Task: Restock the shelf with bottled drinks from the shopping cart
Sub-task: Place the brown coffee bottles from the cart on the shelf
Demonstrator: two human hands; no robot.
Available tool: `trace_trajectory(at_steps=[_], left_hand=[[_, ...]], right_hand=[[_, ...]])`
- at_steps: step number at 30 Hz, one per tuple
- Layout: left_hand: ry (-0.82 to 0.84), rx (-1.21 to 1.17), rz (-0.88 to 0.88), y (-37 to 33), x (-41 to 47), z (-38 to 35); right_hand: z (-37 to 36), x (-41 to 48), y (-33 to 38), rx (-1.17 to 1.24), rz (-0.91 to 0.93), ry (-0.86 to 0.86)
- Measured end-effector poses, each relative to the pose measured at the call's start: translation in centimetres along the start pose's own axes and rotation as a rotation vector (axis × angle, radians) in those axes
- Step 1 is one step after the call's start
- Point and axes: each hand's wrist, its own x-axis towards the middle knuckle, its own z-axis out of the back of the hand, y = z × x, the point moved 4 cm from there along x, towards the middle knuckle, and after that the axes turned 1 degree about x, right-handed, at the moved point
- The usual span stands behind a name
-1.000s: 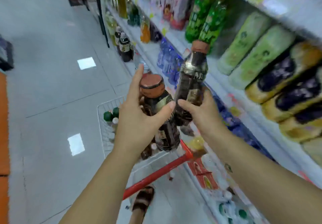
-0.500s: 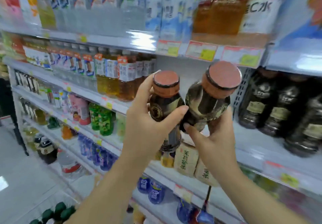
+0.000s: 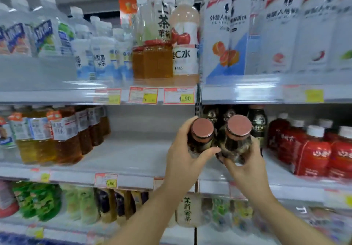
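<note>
Upper left of the frame: clear bottles (image 3: 45, 35) with blue-and-white labels, packed close on the top shelf (image 3: 57, 94). Next along, golden tea bottles (image 3: 158, 54) and a pale pink bottle (image 3: 184, 40) with a white label. Just below these, on the shelf edge, red-and-yellow price tags (image 3: 179, 96). Upper right: tall white-labelled bottles (image 3: 276, 35) with small fruit pictures.

Mid-left, on the middle shelf (image 3: 129, 155): a row of brown tea bottles (image 3: 62, 138), then a bare stretch of white board running toward the centre.

Just right of centre, at the right end of that bare stretch: the left hand (image 3: 186, 161), fingers and thumb curled round the left bottle (image 3: 202, 136), dark-bodied, with a pinkish-brown cap tipped toward the camera. Touching it on the right, the right bottle (image 3: 236, 141) of the same kind, gripped from below by the right hand (image 3: 245, 170), thumb and fingers wrapped round its body. Both at the level of the middle shelf, probably held just above the board rather than resting on it, the bases being hidden by the hands.

Directly behind the pair: matching dark bottles (image 3: 259, 126), upright at the back of the shelf. Far right: red bottles (image 3: 312, 153) with white caps.

Bottom strip, one shelf down: green-wrapped bottles (image 3: 38, 201) at left, blurred, and a pale bottle (image 3: 187, 212) with Chinese lettering between the two forearms.
</note>
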Motion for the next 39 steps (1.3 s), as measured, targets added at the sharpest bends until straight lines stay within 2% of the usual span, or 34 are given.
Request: trace_trajectory(at_steps=[12, 16, 22, 27, 31, 34, 39], left_hand=[[0.050, -0.133, 0.203, 4.3, 3.8, -4.8], [0.049, -0.075, 0.246, 5.5, 6.3, -6.0], [0.064, 0.035, 0.236, 6.6, 7.4, -6.6], [0.216, -0.079, 0.322, 8.7, 4.4, -5.5], [0.352, -0.027, 0.439, 11.5, 1.6, -5.3], [0.333, 0.020, 0.492, 11.8, 1.7, -5.6], [0.268, 0.141, 0.480, 11.2, 2.2, -6.0]], right_hand=[[0.2, 1.3, -3.3, -0.349, -0.118, -0.086], [0.2, 1.6, -3.5, -0.421, -0.137, -0.080], [0.5, 1.1, -3.9, -0.522, -0.126, 0.028], [1.7, 0.2, -4.3, -0.636, -0.112, -0.023], [1.8, 0.5, -4.6, -0.651, -0.116, -0.033], [1.4, 0.9, -4.8, -0.619, -0.117, -0.046], [1.3, 1.9, -4.7, -0.692, -0.102, -0.059]])
